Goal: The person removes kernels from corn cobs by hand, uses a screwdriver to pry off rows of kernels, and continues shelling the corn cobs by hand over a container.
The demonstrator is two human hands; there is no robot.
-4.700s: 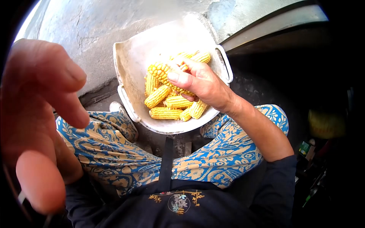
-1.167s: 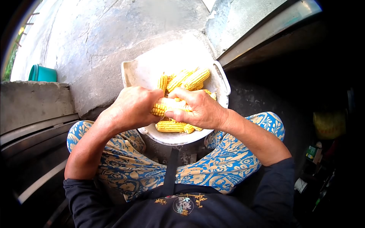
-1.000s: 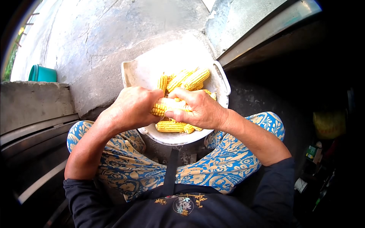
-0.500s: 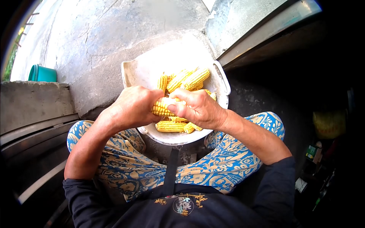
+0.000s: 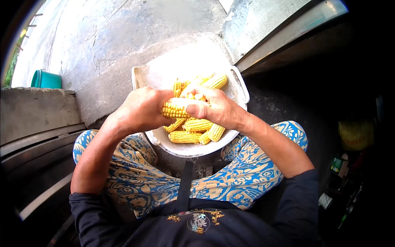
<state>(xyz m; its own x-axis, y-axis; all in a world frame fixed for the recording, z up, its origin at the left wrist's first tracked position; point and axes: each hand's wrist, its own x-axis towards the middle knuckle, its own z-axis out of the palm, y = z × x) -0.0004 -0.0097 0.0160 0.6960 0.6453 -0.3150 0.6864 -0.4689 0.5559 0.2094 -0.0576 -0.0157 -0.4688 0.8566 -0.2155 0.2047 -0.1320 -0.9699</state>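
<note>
Between my two hands, above a white basin, is a yellow corn cob held roughly sideways. My left hand is closed round its left end. From the other side my right hand grips the cob, its thumb pressed on the right part. Loose yellow kernels show in the curl of the right fingers. Below and behind the hands, several whole corn cobs lie in the basin, partly hidden by my hands.
The basin stands between my knees in patterned blue trousers. A green bucket sits on a low concrete ledge at left. To the right runs a metal-edged frame, with dark space and a yellow bag beyond.
Both hands have risen slightly with the cob. Kernels now show in my right fingers, and more of the cobs beneath are uncovered.
</note>
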